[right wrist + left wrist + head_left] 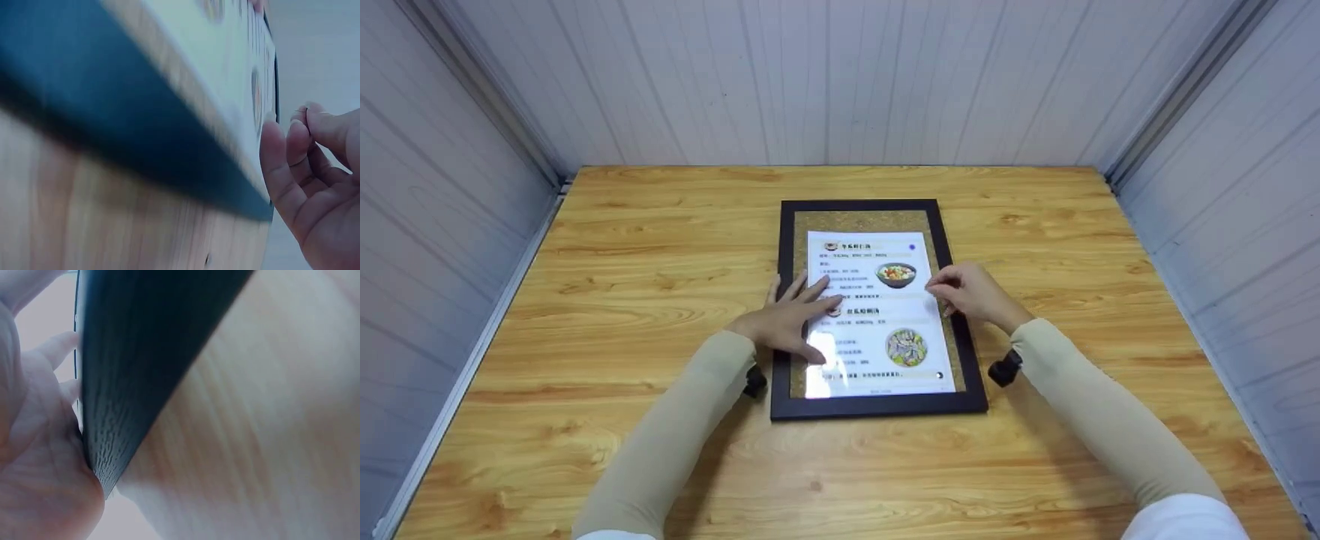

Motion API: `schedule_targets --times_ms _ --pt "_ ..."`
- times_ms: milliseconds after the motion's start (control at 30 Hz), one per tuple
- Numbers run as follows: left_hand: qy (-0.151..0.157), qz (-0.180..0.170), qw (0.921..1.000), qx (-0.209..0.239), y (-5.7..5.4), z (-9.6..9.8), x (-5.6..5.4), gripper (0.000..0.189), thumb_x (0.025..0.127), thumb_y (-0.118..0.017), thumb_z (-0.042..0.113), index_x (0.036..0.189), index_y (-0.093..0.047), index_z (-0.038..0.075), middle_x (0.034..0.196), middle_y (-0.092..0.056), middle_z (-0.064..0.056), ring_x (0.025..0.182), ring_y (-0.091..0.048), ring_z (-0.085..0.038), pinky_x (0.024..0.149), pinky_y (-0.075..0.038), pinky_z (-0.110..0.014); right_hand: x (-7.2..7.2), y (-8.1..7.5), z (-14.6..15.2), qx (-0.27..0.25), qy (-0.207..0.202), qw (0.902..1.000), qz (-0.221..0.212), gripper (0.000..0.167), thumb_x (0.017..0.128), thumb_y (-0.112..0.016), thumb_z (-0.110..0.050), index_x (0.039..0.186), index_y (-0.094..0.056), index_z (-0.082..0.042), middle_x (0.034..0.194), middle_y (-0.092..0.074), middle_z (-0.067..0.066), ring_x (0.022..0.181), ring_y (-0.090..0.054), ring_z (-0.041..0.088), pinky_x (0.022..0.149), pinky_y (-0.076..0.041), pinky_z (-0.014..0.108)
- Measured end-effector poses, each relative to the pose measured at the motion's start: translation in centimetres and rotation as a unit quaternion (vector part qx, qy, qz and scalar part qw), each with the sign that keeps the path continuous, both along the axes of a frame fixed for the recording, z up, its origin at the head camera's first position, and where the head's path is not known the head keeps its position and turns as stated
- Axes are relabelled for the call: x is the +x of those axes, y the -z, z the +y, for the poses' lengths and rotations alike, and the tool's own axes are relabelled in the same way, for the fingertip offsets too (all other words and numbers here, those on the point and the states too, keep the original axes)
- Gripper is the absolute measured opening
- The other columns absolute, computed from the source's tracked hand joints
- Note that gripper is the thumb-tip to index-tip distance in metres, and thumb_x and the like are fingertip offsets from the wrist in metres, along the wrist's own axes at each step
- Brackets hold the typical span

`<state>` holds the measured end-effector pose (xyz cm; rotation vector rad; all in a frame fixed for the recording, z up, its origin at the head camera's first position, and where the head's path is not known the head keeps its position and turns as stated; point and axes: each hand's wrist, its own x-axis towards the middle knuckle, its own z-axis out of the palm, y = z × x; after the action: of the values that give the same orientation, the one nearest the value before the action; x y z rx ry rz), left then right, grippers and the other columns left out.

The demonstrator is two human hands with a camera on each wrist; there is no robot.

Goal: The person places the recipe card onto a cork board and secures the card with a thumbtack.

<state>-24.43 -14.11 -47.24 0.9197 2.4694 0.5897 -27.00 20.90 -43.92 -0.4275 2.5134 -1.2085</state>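
A recipe sheet (870, 311) with two food pictures lies on a cork board (862, 220) inside a black frame (877, 407). Fingers spread, my left hand (791, 319) rests across the frame's left side and the sheet. Over the sheet's right edge, my right hand (971, 292) pinches a small thumbtack (308, 121) between thumb and finger; its thin point shows in the right wrist view. A blue tack (912, 247) sits at the sheet's top right, and a dark tack (939, 375) at its lower right.
The framed board lies on a wood-grain table (660, 247). White panel walls (787, 82) rise behind the table and on both sides. Bright glare covers the sheet's lower left.
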Motion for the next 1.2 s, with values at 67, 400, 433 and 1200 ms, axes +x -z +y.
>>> schedule_targets --times_ms 67,400,433,1200 --pt "0.002 0.0 1.0 -0.002 0.0 0.0 0.0 0.112 0.075 -0.074 0.066 0.16 -0.017 0.023 0.165 0.007 -0.007 0.146 0.022 -0.036 0.106 0.024 -0.061 0.6 -0.1 -1.1 -0.005 -0.021 0.9997 0.011 0.017 0.098 -0.062 -0.005 0.103 -0.071 0.008 0.094 -0.069 0.021 0.07 -0.064 0.032 0.058 -0.055 0.029" --pt "-0.002 -0.005 1.0 0.0 0.1 0.1 -0.2 0.109 0.076 -0.074 0.065 0.16 -0.019 0.023 0.165 0.007 -0.007 0.146 0.022 -0.035 0.106 0.025 -0.06 2.9 -0.1 -5.3 0.006 -0.105 0.9937 0.039 0.014 0.096 -0.067 -0.011 0.097 -0.075 0.0 0.088 -0.071 0.013 0.069 -0.06 0.02 0.057 -0.047 0.021" --pt "-0.003 -0.006 1.0 0.0 0.1 0.1 -0.2 0.109 0.075 -0.074 0.065 0.16 -0.019 0.023 0.165 0.007 -0.007 0.146 0.022 -0.035 0.106 0.025 -0.06 3.0 -0.1 -5.6 0.005 -0.108 0.9932 0.042 0.014 0.096 -0.067 -0.012 0.097 -0.075 0.0 0.088 -0.072 0.011 0.07 -0.06 0.017 0.059 -0.047 0.022" --pt "-0.008 -0.007 0.9999 0.0 -0.4 0.1 0.1 0.103 0.078 -0.076 0.056 0.159 -0.022 0.022 0.166 0.004 -0.008 0.147 0.021 -0.035 0.108 0.021 -0.062 6.4 -0.8 -11.6 -0.036 -0.251 0.9646 0.073 0.011 0.093 -0.069 -0.008 0.092 -0.076 0.0 0.09 -0.067 0.002 0.077 -0.061 0.016 0.071 -0.052 0.028"
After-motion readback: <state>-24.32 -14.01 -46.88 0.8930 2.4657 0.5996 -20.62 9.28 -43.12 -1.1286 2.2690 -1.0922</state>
